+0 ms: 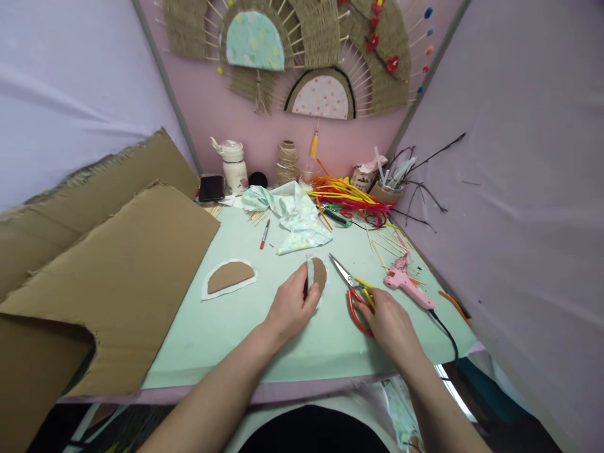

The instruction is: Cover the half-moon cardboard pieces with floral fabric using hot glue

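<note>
My left hand (293, 302) is closed around a small cardboard half-circle (319, 275) with pale fabric along its edge, tilted up over the table. Part of that piece is hidden behind my fingers. In my right hand (384, 314) is a pair of scissors (350, 280) with red handles, its blades pointing up and left toward the cardboard piece but apart from it. The blades look closed or nearly so. A second cardboard half-circle (231, 277) lies flat to the left on white fabric that shows as a border around it.
Large cardboard sheets (141, 251) cover the left side. Patterned fabric (302, 220), a red pen (265, 234) and colourful pipe cleaners (349, 192) lie toward the back. A pink glue gun (408, 284) with a black cord is at right. Behind stand a bottle (234, 168) and twine spool (287, 162).
</note>
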`<state>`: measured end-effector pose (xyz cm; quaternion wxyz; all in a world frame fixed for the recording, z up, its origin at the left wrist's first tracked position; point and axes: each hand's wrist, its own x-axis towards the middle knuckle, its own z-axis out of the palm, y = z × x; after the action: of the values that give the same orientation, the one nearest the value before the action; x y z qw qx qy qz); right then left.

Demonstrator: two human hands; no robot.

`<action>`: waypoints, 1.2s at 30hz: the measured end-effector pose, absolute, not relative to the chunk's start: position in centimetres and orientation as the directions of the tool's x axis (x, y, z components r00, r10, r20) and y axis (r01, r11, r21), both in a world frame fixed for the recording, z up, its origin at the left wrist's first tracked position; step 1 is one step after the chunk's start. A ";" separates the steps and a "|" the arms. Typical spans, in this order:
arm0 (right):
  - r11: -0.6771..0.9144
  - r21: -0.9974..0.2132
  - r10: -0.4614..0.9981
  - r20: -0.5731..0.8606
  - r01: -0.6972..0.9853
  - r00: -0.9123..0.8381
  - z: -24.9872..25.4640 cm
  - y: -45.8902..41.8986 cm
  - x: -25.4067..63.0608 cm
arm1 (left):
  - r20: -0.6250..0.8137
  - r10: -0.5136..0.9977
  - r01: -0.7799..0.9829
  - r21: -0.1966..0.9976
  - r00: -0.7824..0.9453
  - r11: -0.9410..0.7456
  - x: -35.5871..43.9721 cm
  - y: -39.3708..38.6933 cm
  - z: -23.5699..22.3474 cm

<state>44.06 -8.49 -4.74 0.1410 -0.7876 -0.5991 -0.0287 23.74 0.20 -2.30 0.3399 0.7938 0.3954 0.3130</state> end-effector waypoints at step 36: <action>0.002 -0.973 0.912 0.096 0.229 0.399 1.0 -6.3 38.5 | 0.406 0.636 0.604 0.224 0.656 -0.765 24.3 -0.5 -3.2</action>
<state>38.45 -6.27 1.03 0.5464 -0.6334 -0.4501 0.3125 24.26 -0.53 -3.20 0.0344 0.9093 0.3410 0.2362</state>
